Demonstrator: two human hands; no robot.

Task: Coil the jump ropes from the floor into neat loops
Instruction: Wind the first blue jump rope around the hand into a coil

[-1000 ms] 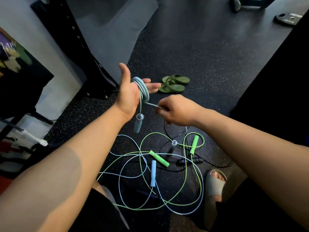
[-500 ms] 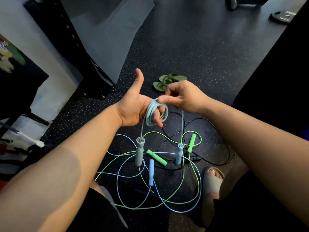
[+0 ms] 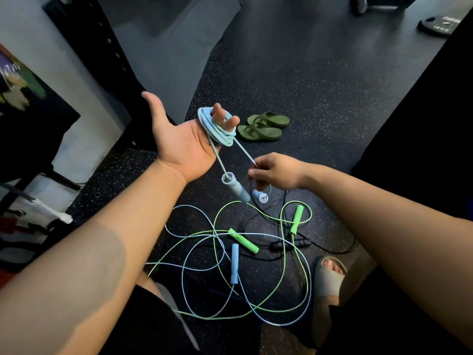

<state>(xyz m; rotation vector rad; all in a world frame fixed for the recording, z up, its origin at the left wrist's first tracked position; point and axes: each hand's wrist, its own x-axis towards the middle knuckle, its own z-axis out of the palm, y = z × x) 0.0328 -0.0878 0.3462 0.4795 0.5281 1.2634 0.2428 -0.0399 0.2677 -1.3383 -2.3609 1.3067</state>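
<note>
A pale teal jump rope [image 3: 217, 126] is wound in several loops around the fingers of my left hand [image 3: 184, 139], palm up, thumb spread wide. One teal handle [image 3: 235, 187] dangles below that palm. My right hand [image 3: 276, 171] pinches the rope's free end just below and right of the coil; the second handle [image 3: 262, 197] hangs under it, mostly hidden. On the floor lie a tangled green rope [image 3: 282, 242] with two green handles, a light blue rope [image 3: 234, 262] and a black rope [image 3: 291, 244].
Green flip-flops [image 3: 263, 126] lie on the speckled black floor beyond my hands. My foot in a grey slide [image 3: 327, 278] rests right of the tangle. A weight plate [image 3: 439, 23] sits far right; a dark rack upright [image 3: 102, 49] and wall stand left.
My left hand has opened flat and lifted with the coil on its fingers. My right hand dropped down and right, drawing the rope's end taut from the coil.
</note>
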